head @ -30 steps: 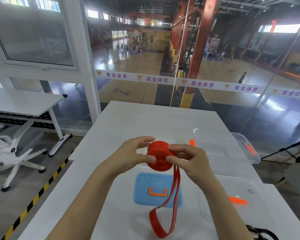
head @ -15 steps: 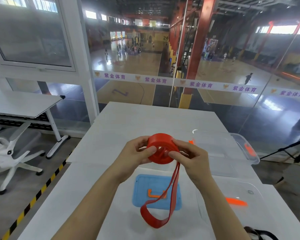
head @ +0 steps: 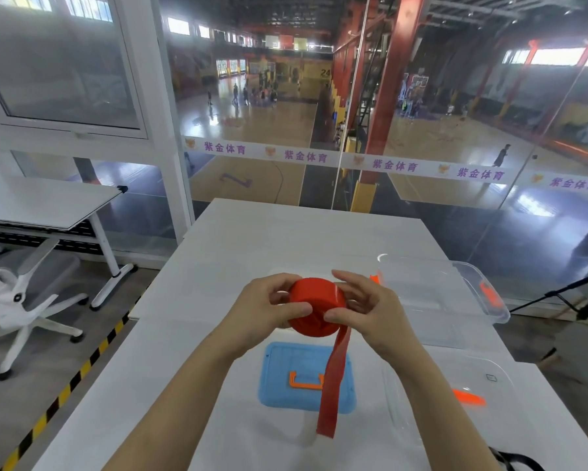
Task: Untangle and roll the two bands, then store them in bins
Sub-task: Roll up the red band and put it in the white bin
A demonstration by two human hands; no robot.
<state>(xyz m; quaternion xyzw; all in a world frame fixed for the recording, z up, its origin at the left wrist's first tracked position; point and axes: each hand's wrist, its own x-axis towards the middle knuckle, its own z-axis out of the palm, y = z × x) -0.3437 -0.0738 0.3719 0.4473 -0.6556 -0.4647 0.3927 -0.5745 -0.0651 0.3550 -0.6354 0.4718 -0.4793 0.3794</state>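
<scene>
A red band point(head: 314, 309), mostly wound into a thick roll, is held above the white table point(head: 302, 232). My left hand point(head: 268, 312) grips the roll from the left, thumb across its face. My right hand point(head: 367, 309) grips it from the right, fingers curled over the top. A short loose tail of the band point(head: 331, 382) hangs straight down from the roll. At the bottom right corner lies a black band point(head: 513, 460), only partly in view. Two clear bins sit to the right, the far bin point(head: 455, 294) and the near bin point(head: 455, 402).
A blue lid point(head: 279, 379) with an orange handle lies flat on the table under my hands. Both bins have orange clips. A glass wall stands behind the table. A white chair and another table stand on the left, a tripod on the right.
The loose tail has grown much shorter as more band went onto the roll; its hanging loop is gone and it now hangs straight. Both hands turned around the roll.
</scene>
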